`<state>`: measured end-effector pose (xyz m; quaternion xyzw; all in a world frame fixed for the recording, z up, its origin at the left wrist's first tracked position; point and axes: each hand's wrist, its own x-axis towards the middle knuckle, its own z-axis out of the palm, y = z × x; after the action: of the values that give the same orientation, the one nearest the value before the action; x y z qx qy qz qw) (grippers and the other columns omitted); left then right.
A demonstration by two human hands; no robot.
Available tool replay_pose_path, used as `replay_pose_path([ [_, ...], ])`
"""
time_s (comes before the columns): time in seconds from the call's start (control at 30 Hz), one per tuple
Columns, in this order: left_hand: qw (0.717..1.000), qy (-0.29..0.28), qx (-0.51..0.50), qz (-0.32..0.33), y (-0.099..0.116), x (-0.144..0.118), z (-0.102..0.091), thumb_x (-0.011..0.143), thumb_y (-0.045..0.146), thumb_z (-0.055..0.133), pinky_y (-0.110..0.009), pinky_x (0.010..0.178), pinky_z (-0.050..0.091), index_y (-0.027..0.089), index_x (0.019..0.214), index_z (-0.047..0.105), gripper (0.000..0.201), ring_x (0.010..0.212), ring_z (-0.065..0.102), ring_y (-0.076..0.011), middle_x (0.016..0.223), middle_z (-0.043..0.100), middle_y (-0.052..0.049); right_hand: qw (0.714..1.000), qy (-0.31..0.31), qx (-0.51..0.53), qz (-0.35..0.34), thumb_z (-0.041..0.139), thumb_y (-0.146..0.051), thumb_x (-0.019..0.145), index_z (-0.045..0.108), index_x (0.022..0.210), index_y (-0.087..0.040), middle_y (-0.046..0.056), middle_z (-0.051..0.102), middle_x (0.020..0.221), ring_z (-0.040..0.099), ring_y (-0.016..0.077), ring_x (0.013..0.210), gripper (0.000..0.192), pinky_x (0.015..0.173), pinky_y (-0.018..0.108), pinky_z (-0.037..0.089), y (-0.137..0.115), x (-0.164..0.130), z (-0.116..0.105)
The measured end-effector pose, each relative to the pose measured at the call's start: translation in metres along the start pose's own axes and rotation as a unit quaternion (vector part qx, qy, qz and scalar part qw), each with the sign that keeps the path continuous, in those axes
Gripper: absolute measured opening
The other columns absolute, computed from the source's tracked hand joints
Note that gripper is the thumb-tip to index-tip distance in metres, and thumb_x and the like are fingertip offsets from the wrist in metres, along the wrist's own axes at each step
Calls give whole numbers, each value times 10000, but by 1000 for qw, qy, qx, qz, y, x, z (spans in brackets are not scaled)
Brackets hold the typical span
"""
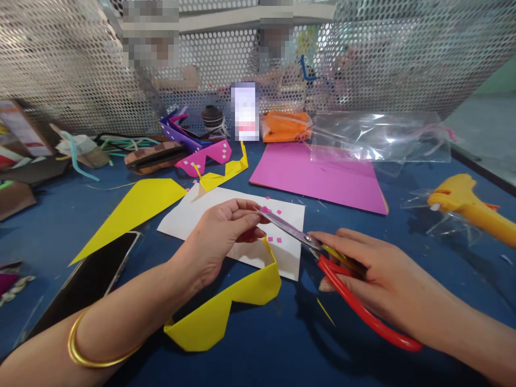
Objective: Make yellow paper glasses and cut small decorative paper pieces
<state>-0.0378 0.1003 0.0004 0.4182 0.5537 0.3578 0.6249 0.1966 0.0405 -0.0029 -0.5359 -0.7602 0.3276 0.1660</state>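
Observation:
My right hand (373, 260) grips a pair of scissors (288, 228) with red handles, and its blades point left toward my other hand. The fingertips of my left hand (231, 228) are pinched together right at the blade tips; what they hold is hidden. A small bit of pink paper shows beside the tips. Beneath both lies a sheet of white paper (296, 258) with several tiny pink paper squares (279, 240) on it. Folded yellow paper glasses (209, 322) stand on the blue table below my left hand.
Pink paper glasses (207, 158) with white squares and another yellow pair (226, 174) lie farther back. Pink sheets (322, 177) lie right of them. A dark phone (99, 269) and yellow paper (137, 209) are at left; a yellow glue gun (471, 207) lies at right.

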Motion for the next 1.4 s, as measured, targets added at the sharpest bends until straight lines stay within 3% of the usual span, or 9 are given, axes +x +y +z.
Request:
replay_pose_path([
  [0.27,1000,-2,0,-6,1,0,1,803,211,701,-202,641,505,162,895,666,110,591,601,-58,829,736,-8,1000,8,1,-23,625,-397,900,651,1235,-298,0,620,832,630,152,702,350,647,259,533,7,0,1],
  [1.0,1000,-6,23,-21,-1,0,0,750,275,732,-214,572,475,169,750,740,106,550,548,-76,744,725,-39,1000,7,3,-3,644,-437,882,661,1236,-281,6,622,795,607,155,663,388,613,265,518,4,0,1],
  [1.27,1000,0,16,-14,0,0,1,717,218,730,-213,573,482,179,713,731,39,543,545,-80,712,723,-26,1000,1,-11,24,652,-464,854,602,1293,-275,33,659,947,657,181,759,480,684,311,560,7,-1,4],
  [1.4,1000,-4,14,-16,0,-1,1,729,192,713,-206,567,478,178,691,723,41,541,547,-79,685,711,-20,1000,-4,0,25,627,-455,876,626,1242,-279,26,668,924,660,179,760,406,695,309,561,5,-1,4],
])
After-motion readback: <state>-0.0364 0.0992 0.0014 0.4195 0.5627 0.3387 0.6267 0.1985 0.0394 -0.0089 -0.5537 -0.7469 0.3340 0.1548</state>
